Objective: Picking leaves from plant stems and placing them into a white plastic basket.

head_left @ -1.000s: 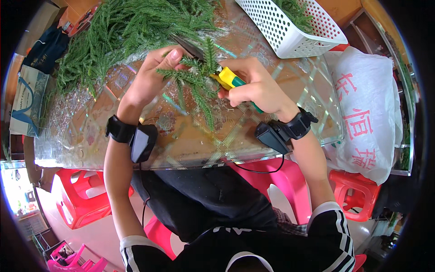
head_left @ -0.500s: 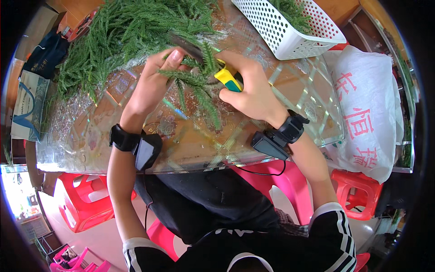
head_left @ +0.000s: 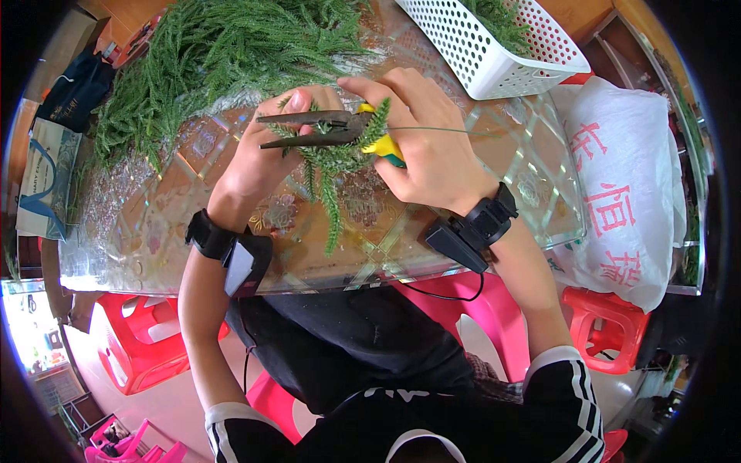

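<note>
Far left of the yellow-and-green-handled shears [head_left: 328,140] stands a pale bag with a blue handle [head_left: 58,174], a heap of greenery [head_left: 231,58] spreads to their upper left, and just left of them the left hand [head_left: 258,162] has thumb and fingers bent together, pinching a green sprig [head_left: 332,204] that droops below their parted blades. Right of the shears' pivot, the right hand [head_left: 436,150] is curled around their handles, a thin green strand [head_left: 455,130] crossing it; to their upper right sits a white perforated basket [head_left: 505,75], and to their far right a white plastic bag [head_left: 648,162]
</note>
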